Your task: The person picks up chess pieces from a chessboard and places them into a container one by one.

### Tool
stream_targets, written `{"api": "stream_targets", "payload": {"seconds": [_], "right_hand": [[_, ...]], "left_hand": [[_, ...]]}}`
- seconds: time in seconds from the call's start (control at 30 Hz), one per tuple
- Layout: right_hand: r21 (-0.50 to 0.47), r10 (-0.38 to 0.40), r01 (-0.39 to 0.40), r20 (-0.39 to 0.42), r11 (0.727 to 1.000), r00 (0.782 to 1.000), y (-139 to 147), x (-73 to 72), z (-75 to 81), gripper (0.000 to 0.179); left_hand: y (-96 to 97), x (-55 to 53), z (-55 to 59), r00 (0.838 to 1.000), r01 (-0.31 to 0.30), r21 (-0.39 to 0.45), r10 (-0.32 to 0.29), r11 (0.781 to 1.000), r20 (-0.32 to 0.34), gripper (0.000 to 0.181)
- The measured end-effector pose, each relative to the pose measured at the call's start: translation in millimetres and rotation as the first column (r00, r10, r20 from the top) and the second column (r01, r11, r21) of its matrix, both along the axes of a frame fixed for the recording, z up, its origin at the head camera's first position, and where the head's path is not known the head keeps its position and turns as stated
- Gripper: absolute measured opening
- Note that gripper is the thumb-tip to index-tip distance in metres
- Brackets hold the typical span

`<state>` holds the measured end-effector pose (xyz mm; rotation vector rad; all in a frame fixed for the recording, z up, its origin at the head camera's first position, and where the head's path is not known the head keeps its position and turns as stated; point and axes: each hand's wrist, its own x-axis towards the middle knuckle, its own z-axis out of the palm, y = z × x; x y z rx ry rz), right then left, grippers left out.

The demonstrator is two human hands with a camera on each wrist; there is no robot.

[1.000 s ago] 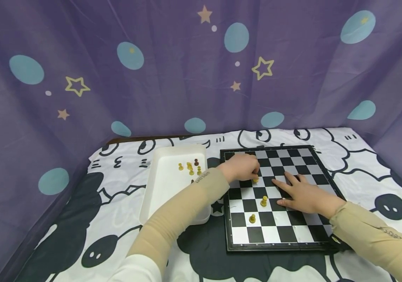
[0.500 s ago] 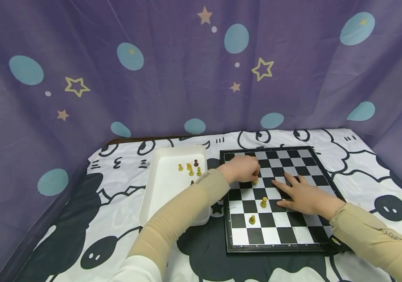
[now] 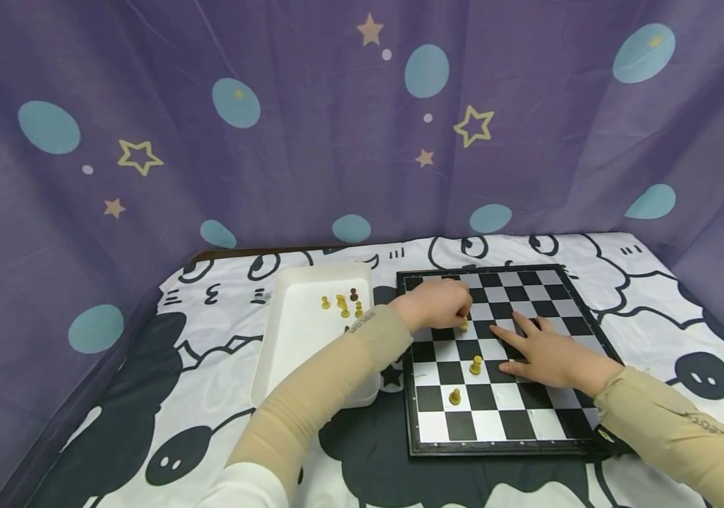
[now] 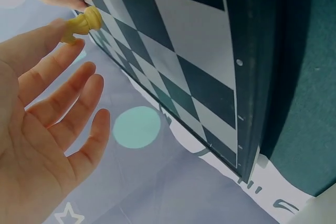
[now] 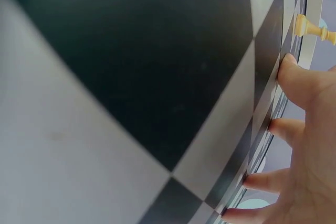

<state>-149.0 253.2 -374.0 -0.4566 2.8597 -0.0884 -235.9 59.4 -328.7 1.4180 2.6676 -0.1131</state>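
Note:
My left hand (image 3: 435, 303) is over the left part of the black-and-white chessboard (image 3: 508, 447). Its thumb and index finger pinch a yellow chess piece (image 4: 83, 23), base toward the squares; the other fingers are spread loosely in the left wrist view. The piece's top is partly hidden by the fingertips. My right hand (image 3: 552, 354) rests on the middle of the board with fingers spread, fingertips (image 5: 287, 60) on the squares, holding nothing. Two more yellow pieces stand on the board: a rook-like one (image 3: 475, 365) near the right thumb and a smaller pawn-like one (image 3: 455, 396) nearer the front edge.
Left of the board, a white tray (image 3: 264, 353) holds several yellow pieces (image 3: 342, 302) and a dark red one (image 3: 353, 294); my left forearm crosses over it. A cartoon-print cloth (image 3: 209, 395) covers the table, and a purple curtain (image 3: 311, 141) hangs behind.
My left hand has shifted slightly to the right with the yellow chess piece in its fingers. The right hand has stayed in place on the board.

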Motion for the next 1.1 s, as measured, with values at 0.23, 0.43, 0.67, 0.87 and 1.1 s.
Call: {"api": "stream_targets", "payload": {"seconds": [0.23,0.43,0.67,0.87,1.1], "right_hand": [[0.003,-0.003,0.003,0.001,1.0,1.0,0,0.8,-1.3,0.076],[0.007,-0.005,0.005,-0.004,1.0,1.0,0,0.2,-2.4,0.077],[0.008,-0.006,0.006,-0.005,1.0,1.0,0,-1.7,-1.8,0.077],[0.003,-0.004,0.004,0.004,1.0,1.0,-1,-1.1,-0.6,0.077],[0.005,0.0,0.0,0.003,1.0,1.0,-1,0.2,-0.5,0.077]], "left_hand": [[-6.5,4.0,2.9,1.0,0.014,0.005,-0.014,1.0,-0.005,0.014],[-13.7,6.9,5.0,0.999,0.033,0.016,-0.033,0.999,-0.023,0.015],[-20.4,13.0,8.5,0.997,0.054,0.024,-0.053,0.998,-0.051,0.014],[-27.0,19.0,9.4,0.993,0.073,0.03,-0.07,0.997,-0.094,0.014],[-34.8,26.0,8.6,0.986,0.097,0.037,-0.091,0.995,-0.137,0.015]]}}
